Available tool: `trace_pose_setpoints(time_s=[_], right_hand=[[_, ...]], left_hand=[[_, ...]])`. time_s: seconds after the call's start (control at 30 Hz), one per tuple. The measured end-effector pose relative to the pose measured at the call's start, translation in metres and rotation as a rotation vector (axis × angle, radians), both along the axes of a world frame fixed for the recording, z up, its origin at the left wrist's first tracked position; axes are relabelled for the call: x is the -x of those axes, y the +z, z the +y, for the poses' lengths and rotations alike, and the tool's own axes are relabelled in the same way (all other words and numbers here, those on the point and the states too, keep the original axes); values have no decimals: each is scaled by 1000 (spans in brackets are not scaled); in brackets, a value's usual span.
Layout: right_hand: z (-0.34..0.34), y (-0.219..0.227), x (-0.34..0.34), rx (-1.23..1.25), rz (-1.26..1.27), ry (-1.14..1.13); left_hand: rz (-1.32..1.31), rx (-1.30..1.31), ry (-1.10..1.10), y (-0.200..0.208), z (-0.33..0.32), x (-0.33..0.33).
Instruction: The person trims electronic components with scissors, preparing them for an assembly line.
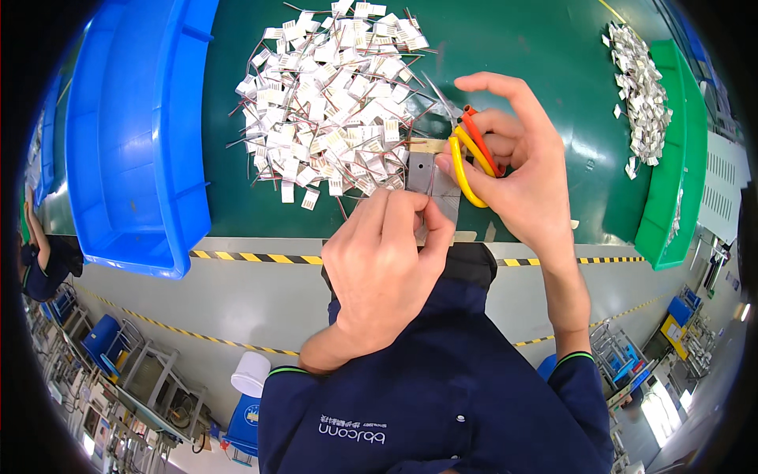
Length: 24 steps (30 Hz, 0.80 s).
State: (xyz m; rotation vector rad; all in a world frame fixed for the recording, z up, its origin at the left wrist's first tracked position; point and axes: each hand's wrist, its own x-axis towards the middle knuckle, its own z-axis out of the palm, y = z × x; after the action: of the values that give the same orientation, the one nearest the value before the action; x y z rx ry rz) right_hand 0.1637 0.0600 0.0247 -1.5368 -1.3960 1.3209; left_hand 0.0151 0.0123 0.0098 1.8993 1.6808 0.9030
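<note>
In my right hand is a pair of small scissors with yellow and red sleeved handles. Their thin metal blades point up and to the left, and the index finger sticks out past them. Lower and to the left, my left hand is closed in a pinch; a thin wire seems to show at its fingertips, but what they grip is mostly hidden. Beneath the fingertips lies a grey metal plate at the table's near edge. Just beyond the left hand spreads a big pile of white connectors with short wires.
A large blue bin stands left of the pile on the green table. Far right, another heap of connectors lies beside a green bin. Striped tape runs below the table edge. A co-worker's arm shows far left.
</note>
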Motion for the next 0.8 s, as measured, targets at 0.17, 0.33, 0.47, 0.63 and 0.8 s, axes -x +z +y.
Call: trace_pose_setpoints(time_s=[0.17,0.33,0.47,0.63,0.8], right_hand=[[-2,-6,-2,-26,35,4],[-7,7,-17,89,210,60],[-2,21,-34,284,305,222],[4,17,-46,473,280,328],[8,15,-50,612,312,417]], left_hand=[[-11,45,12,3,-5,-3],[12,74,16,5,-6,-2],[12,95,14,6,-7,-2],[12,99,11,7,-7,-3],[15,102,7,7,-7,-3]])
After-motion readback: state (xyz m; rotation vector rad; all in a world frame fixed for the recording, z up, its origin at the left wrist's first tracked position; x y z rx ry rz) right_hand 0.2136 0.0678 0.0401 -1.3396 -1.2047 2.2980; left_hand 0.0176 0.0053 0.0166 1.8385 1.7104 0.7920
